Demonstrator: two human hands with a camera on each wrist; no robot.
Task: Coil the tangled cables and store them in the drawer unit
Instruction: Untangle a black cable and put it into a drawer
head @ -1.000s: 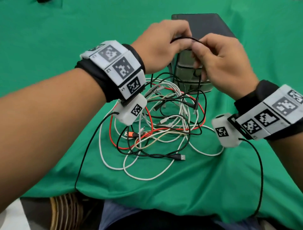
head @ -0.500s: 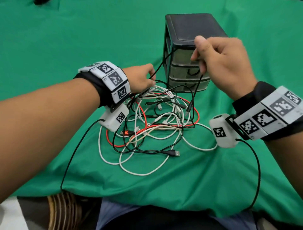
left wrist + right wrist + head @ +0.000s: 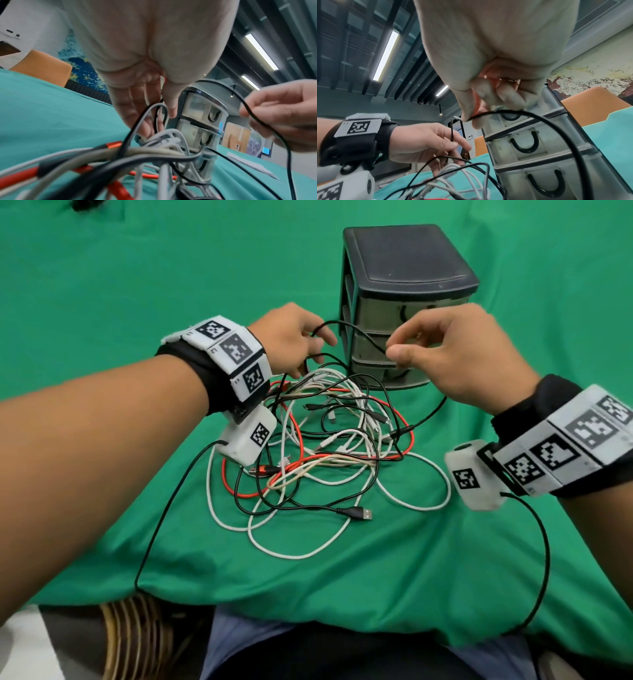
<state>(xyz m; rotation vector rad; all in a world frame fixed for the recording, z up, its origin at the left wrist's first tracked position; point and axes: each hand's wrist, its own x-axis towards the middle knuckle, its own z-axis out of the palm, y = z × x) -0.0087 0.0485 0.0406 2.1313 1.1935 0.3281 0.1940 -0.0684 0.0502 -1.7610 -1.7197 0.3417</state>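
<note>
A black cable (image 3: 356,332) is stretched in the air between the two hands, just in front of the drawer unit (image 3: 407,278). The right hand (image 3: 462,354) pinches it between thumb and fingertip, the other fingers curled in. The left hand (image 3: 294,337) has its fingers fairly straight and spread, the cable looping over and between them; I can't tell whether it grips firmly. From there the cable drops into the tangle (image 3: 329,440) of white, red and black leads lying on the green-covered desk (image 3: 102,285), between the person and the unit, whose three drawers all look closed.

The cable looks thin, light and limp, with just enough spring to hold a curve, so it should coil easily but will want to unwind if let go. It seems still threaded through the pile, and a hard pull would likely drag the whole knot along or tighten it. Better, I'd think, to take hold near a free plug end (image 3: 356,512) and feed it out hand over hand.
</note>
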